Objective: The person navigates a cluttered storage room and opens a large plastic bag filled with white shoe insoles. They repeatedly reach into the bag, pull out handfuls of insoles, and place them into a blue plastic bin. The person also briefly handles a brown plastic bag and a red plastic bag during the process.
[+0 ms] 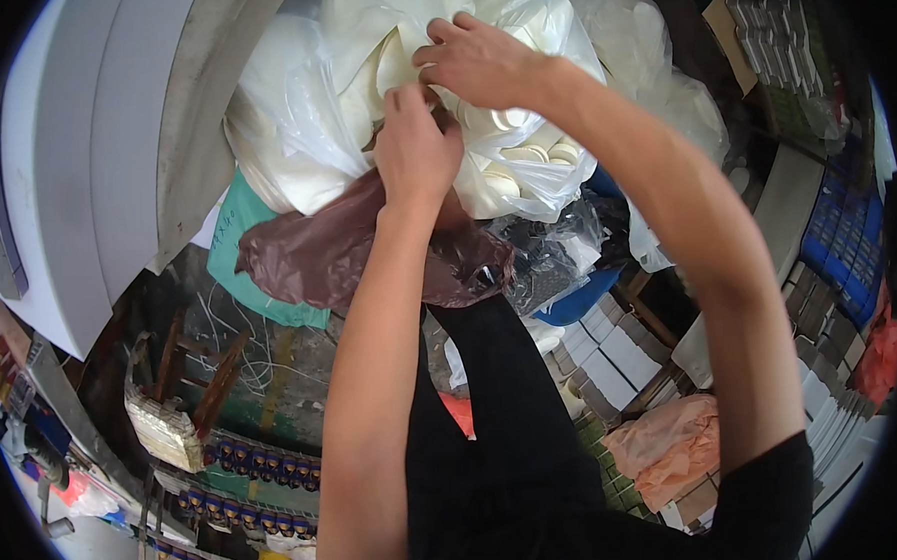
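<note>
My left hand [418,146] is closed, its fingertips pinching what looks like the gathered edge of a thin brown plastic bag [312,241]. The bag hangs crumpled beneath my left wrist, above my lap. Just beyond, to the right, my right hand [484,63] has its fingers bent downward; whatever lies under its fingertips is hidden. Both hands are over a large clear-white plastic bag [296,106]. Off-white round discs [501,183] with thick rims show in its right part, some stacked on edge. Larger pale curved pieces [391,67] stand near my left fingertips.
A pale grey machine housing [111,125] rises at the left. Below it are a wooden stool [198,381] and a rack [246,464] of dark blue parts. Stacked white cartons [612,358], an orange plastic bag [666,441] and blue crates [842,233] stand at the right.
</note>
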### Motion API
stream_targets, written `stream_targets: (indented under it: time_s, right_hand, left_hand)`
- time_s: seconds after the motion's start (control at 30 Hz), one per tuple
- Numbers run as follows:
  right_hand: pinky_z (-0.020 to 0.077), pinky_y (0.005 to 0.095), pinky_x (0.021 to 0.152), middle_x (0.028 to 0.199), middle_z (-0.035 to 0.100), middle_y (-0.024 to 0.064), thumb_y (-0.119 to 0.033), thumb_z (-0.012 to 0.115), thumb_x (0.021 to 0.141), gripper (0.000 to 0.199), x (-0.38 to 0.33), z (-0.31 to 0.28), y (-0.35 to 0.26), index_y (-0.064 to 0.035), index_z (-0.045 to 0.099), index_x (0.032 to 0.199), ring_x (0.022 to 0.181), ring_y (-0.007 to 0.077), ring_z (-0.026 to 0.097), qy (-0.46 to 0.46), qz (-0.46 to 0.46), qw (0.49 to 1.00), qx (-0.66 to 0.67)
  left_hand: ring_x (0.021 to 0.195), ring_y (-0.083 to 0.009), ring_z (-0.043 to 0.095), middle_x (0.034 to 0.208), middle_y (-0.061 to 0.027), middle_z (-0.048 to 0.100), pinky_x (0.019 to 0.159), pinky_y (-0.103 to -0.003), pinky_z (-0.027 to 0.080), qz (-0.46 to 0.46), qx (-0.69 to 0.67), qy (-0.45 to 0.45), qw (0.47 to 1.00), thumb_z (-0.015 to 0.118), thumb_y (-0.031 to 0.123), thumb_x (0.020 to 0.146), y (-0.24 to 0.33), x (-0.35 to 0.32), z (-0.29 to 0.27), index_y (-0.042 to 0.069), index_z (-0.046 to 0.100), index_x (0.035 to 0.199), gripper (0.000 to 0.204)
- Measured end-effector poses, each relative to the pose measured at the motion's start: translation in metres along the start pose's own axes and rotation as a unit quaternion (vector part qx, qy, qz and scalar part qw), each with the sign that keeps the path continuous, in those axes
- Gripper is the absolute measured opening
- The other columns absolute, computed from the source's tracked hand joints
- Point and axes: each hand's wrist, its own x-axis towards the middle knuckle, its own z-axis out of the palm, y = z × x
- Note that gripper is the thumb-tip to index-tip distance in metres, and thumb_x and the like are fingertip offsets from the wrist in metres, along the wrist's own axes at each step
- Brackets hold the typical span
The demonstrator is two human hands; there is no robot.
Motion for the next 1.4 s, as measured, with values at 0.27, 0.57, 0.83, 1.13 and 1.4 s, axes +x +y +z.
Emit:
stream_targets:
  time_s: [0.27,0.57,0.83,1.13,1.4]
  right_hand:
    - [0.0520,0.0425,0.090,0.095,0.074,0.0080,-0.022,0.073,0.082,0.021,0.031,-0.030,0.037,-0.0075,0.073,0.097,0.101,0.0267,0.069,-0.152,-0.011,0.988,-0.014]
    - [0.0569,0.0450,0.081,0.098,0.072,0.0153,-0.021,0.064,0.089,0.026,0.056,0.008,0.044,-0.0049,0.068,0.110,0.097,0.0339,0.070,-0.045,0.110,0.988,0.096]
    - [0.0542,0.0441,0.094,0.127,0.067,0.0228,-0.022,0.054,0.101,0.053,0.061,-0.083,0.079,0.0002,0.044,0.148,0.114,0.0387,0.066,0.035,0.188,0.970,0.148]
    - [0.0488,0.0413,0.084,0.089,0.069,0.0083,-0.024,0.069,0.088,0.041,-0.092,0.028,-0.099,-0.0036,0.062,0.124,0.092,0.0275,0.065,0.014,0.004,0.977,0.211]
    - [0.0462,0.0382,0.082,0.096,0.065,0.0116,-0.016,0.066,0.087,0.024,-0.115,0.034,-0.114,-0.0044,0.064,0.108,0.090,0.0288,0.062,0.113,0.070,0.966,0.221]
  left_hand:
    - [0.075,-0.0185,0.064,0.079,-0.0074,0.067,0.075,-0.033,0.049,-0.161,-0.300,-0.112,0.934,0.059,0.035,0.102,-0.005,0.024,0.038,-0.001,0.068,0.094,0.038]
    - [0.057,-0.0239,0.053,0.059,-0.0130,0.055,0.060,-0.040,0.043,-0.138,-0.230,-0.026,0.963,0.053,0.037,0.103,0.006,0.009,0.006,-0.004,0.061,0.075,0.049]
    - [0.057,-0.0297,0.055,0.065,-0.0175,0.054,0.057,-0.040,0.041,-0.088,-0.256,-0.154,0.950,0.060,0.018,0.099,-0.009,-0.144,-0.034,-0.002,0.056,0.072,0.034]
    - [0.093,-0.0313,0.070,0.104,-0.0146,0.071,0.081,-0.037,0.054,0.041,-0.168,-0.021,0.985,0.062,0.015,0.098,0.002,-0.120,-0.079,0.004,0.071,0.108,0.017]
    - [0.102,-0.0354,0.067,0.120,-0.0185,0.069,0.085,-0.042,0.053,-0.129,-0.116,-0.159,0.972,0.064,0.018,0.094,0.002,-0.010,-0.002,0.005,0.067,0.121,0.030]
